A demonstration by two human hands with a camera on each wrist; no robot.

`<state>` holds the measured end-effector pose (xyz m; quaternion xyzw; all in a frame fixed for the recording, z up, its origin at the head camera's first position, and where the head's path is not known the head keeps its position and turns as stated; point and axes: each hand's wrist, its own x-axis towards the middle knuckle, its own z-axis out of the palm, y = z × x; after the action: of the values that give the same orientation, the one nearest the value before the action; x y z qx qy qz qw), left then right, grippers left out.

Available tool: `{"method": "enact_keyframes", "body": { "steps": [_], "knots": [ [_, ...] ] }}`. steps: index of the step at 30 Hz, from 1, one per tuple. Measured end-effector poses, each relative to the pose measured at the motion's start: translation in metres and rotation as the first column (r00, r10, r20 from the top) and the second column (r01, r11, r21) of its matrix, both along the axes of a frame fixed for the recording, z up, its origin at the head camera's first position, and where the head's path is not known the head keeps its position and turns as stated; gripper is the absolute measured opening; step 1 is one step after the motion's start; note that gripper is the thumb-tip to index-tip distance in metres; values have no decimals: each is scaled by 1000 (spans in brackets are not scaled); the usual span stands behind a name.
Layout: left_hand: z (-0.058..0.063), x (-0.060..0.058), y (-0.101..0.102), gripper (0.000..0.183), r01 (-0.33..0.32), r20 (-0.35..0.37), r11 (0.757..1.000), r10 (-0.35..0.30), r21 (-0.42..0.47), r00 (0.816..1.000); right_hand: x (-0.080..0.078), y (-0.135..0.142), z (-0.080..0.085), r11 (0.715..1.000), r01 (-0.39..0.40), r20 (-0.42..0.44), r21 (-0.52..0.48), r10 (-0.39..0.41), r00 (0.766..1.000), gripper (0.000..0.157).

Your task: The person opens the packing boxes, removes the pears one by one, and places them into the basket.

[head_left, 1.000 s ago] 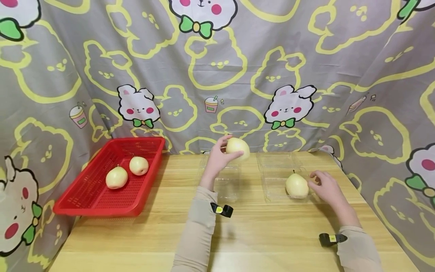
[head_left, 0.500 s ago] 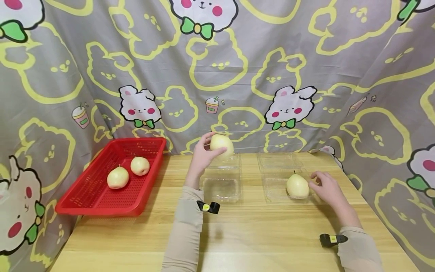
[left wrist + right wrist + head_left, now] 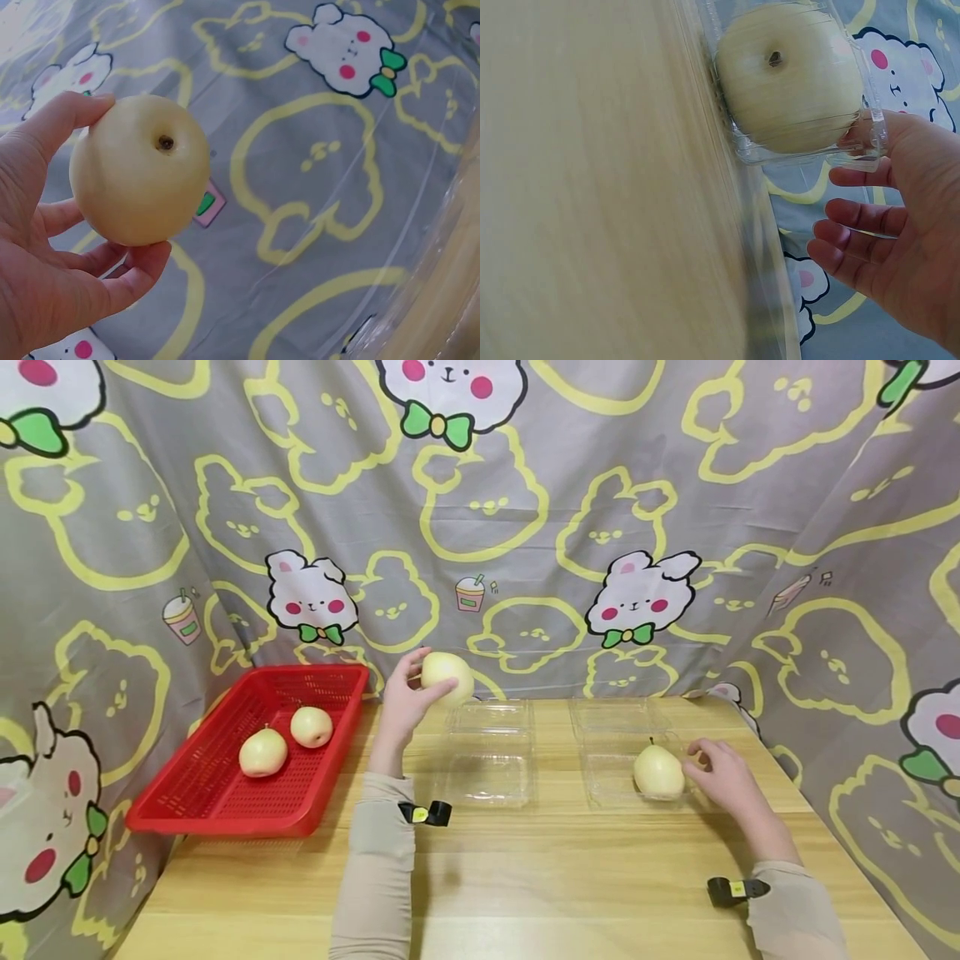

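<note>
My left hand (image 3: 407,706) grips a pale yellow pear (image 3: 447,680) between thumb and fingers, raised above the table and left of the left clear plastic box (image 3: 489,781). In the left wrist view, the pear (image 3: 142,172) shows its dark dimpled end toward the camera. A second pear (image 3: 659,772) sits in the right clear plastic box (image 3: 606,777), at its right side. Beside that box my right hand (image 3: 722,774) has its fingers loosely bent. The right wrist view shows its thumb (image 3: 866,133) at the box's corner, partly seen through plastic; the other fingers hold nothing.
A red plastic basket (image 3: 311,814) stands at the table's left, with two more pears (image 3: 263,752) inside. Both boxes have lids (image 3: 491,717) laid open toward the back. A patterned grey curtain (image 3: 487,527) hangs behind and beside the wooden table (image 3: 540,877).
My left hand has carried its pear leftward, from above the left box to that box's left side. My right hand and the pear in the right box have stayed in place.
</note>
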<state>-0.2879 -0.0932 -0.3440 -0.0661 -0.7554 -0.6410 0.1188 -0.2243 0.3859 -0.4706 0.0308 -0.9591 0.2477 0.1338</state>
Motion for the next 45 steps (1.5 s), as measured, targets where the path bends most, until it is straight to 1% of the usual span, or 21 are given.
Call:
{"method": "enact_keyframes", "body": {
  "steps": [10,18,26,32,35,39,42,45],
  "knots": [
    [0,1,-25,68,-31,4,999,31,-11,1000,1,0,-2,1000,-2,-21,10,3,1000,22],
    [1,1,-48,68,-75,-9,997,75,-23,997,2,-1,-1,1000,0,-14,0,0,1000,22],
    [9,6,-73,69,-162,-13,986,162,-29,987,0,0,-3,1000,-4,-11,1,4,1000,23],
    [16,10,-90,66,-191,-22,981,191,-22,981,1,-1,-2,1000,-3,-9,-5,3,1000,24],
    [20,12,-100,67,-206,-8,979,206,-10,979,1,-2,-1,1000,-3,-13,-10,3,1000,23],
    [24,14,-116,67,-241,13,970,242,-37,970,1,-1,-1,1000,1,-22,-8,-1,1000,22],
    [28,16,-129,68,-276,14,959,277,-70,961,0,-1,-1,1000,3,-27,-7,-3,1000,22],
    [34,19,-141,68,-297,19,952,299,-74,954,0,0,-1,1000,2,-25,-9,-2,1000,22]
  ]
}}
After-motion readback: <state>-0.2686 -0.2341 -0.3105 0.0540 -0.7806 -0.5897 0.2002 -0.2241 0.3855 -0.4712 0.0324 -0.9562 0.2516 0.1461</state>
